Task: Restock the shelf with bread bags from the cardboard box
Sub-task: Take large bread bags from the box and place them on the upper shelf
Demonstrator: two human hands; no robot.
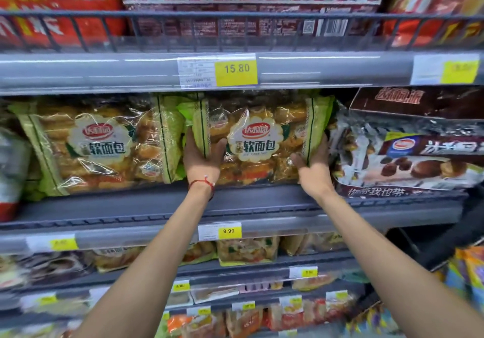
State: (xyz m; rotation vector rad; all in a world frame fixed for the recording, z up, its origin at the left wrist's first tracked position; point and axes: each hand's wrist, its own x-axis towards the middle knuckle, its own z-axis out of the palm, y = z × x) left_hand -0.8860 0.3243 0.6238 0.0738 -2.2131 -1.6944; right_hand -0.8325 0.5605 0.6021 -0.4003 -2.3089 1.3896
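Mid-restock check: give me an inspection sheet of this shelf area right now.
Surface: grey shelf, middle tier.
Job's things: held bread bag upright at the shelf; second bread bag left of it; cardboard box not in view.
Clutter: brown snack packs crowd the right.
Hands: left hand grips the held bag's left edge; right hand grips its right edge.
Cables: nothing seen.
Surroundings: 15.80 price tag above, 9.90 price tag below.

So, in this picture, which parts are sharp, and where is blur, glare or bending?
Head view: sharp in the middle, on the green-edged clear plastic bread bag and the yellow 15.80 price tag; blurred toward the left edge and the lower shelves; white glare streaks on the neighbouring bread bag; the dark wire shelf guard bows, wide-lens distortion.
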